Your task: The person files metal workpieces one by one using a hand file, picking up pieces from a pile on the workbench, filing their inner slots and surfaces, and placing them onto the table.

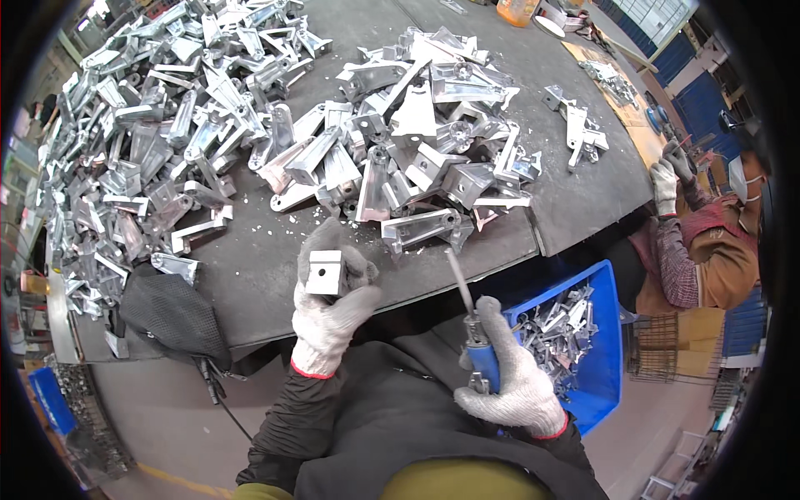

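Observation:
My left hand [327, 333], in a white-grey knit glove with a red cuff, grips a silvery metal cast bracket [325, 282] just over the table's near edge. The bracket's square end with a small dark hole faces me. In my gloved right hand [521, 385] is a power file [483, 360] with a blue body and a thin pale blade pointing up and away. Its blade tip stands apart from the bracket, close to the table edge. A heap of similar brackets [417, 117] lies just beyond both hands.
A larger bracket pile [158, 125] covers the left of the dark table [467, 275]. Below the table at right stands a blue bin [607, 358] of metal parts. A black mesh-covered object [171, 312] hangs at the left edge. A co-worker [717, 242] works at far right.

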A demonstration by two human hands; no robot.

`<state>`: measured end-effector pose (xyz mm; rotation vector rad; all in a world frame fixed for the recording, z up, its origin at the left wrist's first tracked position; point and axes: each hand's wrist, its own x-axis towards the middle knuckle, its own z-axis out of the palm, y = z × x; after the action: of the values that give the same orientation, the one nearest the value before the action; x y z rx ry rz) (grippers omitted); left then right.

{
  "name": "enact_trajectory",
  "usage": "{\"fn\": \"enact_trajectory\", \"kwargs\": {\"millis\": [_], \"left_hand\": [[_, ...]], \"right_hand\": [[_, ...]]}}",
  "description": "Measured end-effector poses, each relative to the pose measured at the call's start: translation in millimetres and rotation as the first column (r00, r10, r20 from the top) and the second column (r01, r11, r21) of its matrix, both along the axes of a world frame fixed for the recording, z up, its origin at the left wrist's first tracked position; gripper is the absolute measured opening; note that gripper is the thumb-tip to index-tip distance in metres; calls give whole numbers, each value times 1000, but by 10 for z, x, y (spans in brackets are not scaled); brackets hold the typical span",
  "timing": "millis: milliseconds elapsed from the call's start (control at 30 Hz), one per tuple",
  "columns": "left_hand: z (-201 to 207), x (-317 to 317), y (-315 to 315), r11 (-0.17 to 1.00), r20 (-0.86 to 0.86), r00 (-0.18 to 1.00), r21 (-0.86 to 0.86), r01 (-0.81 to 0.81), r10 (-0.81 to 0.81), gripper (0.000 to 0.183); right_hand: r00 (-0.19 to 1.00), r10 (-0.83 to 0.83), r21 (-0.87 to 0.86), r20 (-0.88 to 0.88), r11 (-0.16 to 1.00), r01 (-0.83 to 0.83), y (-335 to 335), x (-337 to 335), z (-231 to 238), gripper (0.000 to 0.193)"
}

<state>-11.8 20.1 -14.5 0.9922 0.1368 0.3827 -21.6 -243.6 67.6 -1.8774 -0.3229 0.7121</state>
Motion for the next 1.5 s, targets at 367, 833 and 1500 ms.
{"fn": "enact_trajectory", "kwargs": {"millis": [367,833,1500], "left_hand": [[53,-19,31,891,-207,970,408,201,-124,35],[-142,67,46,827,160,983,561,-19,-86,52],[54,70,-177,895,-161,987,437,92,-23,31]], "right_hand": [[915,347,-435,204,870,-233,351,76,333,82],[947,299,-444,122,869,-217,274,26,286,79],[879,428,-662,212,724,-193,546,52,425,70]]}}
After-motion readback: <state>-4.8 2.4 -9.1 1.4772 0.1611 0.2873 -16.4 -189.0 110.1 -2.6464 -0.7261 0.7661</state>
